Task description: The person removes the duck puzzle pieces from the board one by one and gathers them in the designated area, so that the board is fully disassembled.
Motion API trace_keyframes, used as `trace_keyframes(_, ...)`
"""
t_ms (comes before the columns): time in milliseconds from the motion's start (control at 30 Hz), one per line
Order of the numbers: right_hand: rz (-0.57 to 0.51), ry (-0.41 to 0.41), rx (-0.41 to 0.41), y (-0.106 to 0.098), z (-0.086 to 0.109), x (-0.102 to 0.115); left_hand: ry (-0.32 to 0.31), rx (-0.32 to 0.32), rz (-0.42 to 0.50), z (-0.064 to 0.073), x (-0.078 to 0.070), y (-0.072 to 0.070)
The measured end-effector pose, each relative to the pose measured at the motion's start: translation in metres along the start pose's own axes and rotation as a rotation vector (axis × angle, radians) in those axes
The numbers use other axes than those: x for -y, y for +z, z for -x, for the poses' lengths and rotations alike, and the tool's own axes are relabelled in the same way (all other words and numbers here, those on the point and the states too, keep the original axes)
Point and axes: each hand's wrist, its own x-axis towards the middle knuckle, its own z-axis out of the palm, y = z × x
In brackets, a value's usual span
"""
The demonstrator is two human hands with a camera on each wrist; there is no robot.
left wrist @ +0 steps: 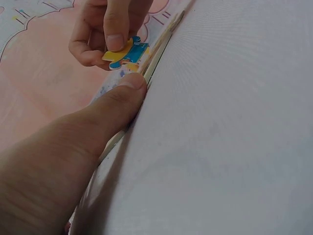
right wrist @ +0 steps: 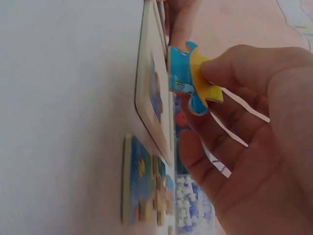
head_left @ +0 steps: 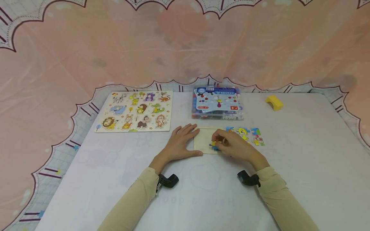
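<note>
My right hand [head_left: 234,146] pinches a yellow and blue jigsaw piece [right wrist: 183,73] between thumb and fingers, held over a pale wooden puzzle tray [head_left: 202,139]. The piece has rounded knobs and stands tilted on edge in the right wrist view. At the tray's left side my left hand [head_left: 183,144] lies with fingers spread, its thumb [left wrist: 132,83] along the near edge and its fingertips by the far corner. Part of a blue picture [right wrist: 155,90] shows within the tray's frame. Loose jigsaw pieces [head_left: 257,136] lie just right of the tray, some hidden behind the right hand.
An animal puzzle board [head_left: 134,110] lies at the back left of the white table [head_left: 202,205]. A clear plastic box [head_left: 217,102] with a blue label stands behind the tray. Further right sits a yellow arch block [head_left: 274,102]. A patterned cloth [head_left: 185,45] hangs behind.
</note>
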Motion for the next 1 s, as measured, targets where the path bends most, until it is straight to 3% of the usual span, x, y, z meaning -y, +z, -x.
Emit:
trace_keyframes(300, -0.006, -0.048, 0.002, -0.009, 0.006, -0.010, -0.009, 0.008, 0.001, 0.000, -0.001, 0.000)
trace_keyframes(567, -0.012, 0.009, 0.038, -0.016, 0.008, -0.012, -0.010, 0.011, 0.000, 0.000, 0.000, 0.001)
trace_keyframes(800, -0.003, 0.005, 0.023, -0.022, 0.011, -0.019, -0.015, 0.017, -0.003, 0.001, 0.000, 0.000)
trace_keyframes(1000, 0.009, 0.023, 0.028, -0.027, 0.013, -0.025, 0.012, -0.012, -0.008, 0.001, 0.001, 0.001)
